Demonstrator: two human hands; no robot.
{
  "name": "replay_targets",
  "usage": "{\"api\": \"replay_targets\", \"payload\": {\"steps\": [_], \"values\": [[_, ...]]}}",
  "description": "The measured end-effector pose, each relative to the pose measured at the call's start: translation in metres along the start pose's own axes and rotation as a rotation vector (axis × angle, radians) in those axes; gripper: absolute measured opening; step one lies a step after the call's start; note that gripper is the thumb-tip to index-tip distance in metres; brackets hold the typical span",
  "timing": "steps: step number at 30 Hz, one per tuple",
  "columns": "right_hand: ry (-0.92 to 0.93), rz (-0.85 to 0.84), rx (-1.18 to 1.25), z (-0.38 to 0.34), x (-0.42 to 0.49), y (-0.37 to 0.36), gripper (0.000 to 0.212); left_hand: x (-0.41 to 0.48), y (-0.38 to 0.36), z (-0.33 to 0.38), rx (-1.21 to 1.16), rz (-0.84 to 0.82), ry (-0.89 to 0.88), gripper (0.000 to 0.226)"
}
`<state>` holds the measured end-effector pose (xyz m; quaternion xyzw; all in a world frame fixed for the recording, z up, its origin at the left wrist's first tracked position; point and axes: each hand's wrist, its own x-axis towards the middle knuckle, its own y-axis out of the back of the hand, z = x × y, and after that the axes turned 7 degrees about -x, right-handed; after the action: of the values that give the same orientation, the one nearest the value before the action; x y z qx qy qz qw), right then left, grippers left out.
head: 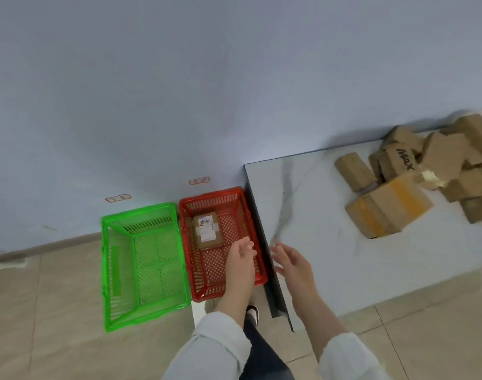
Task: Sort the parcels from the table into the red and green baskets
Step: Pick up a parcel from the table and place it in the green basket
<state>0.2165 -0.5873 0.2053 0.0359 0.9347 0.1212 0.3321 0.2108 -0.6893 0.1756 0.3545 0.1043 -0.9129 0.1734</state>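
Right now your left hand (241,252) hangs over the red basket (242,197) with fingers loose and nothing in it, and your right hand (290,260) is spread, also grasping nothing, over the near left edge of the table (316,242). One parcel (207,230) lies label-up on the floor of the red basket, toward its far end. Just beside it on the left, the green basket (110,270) stands on the tiled floor (42,311) against the wall (179,78). A heap of brown parcels (415,179) sits on the far right of the table, well apart from your hands.
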Motion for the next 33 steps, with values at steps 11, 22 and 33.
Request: {"api": "replay_targets", "payload": {"steps": [11, 22, 33], "values": [[-0.011, 0.294, 0.352, 0.035, -0.058, 0.170, 0.032, -0.102, -0.159, -0.032, 0.103, -0.304, -0.047, 0.021], [-0.010, 0.484, 0.534, 0.111, -0.059, 0.440, 0.026, -0.193, -0.391, -0.127, 0.257, -0.469, -0.053, 0.020], [-0.066, 0.544, 0.645, 0.121, 0.015, 0.586, 0.028, -0.190, -0.564, -0.147, 0.362, -0.552, -0.089, 0.020]]}}
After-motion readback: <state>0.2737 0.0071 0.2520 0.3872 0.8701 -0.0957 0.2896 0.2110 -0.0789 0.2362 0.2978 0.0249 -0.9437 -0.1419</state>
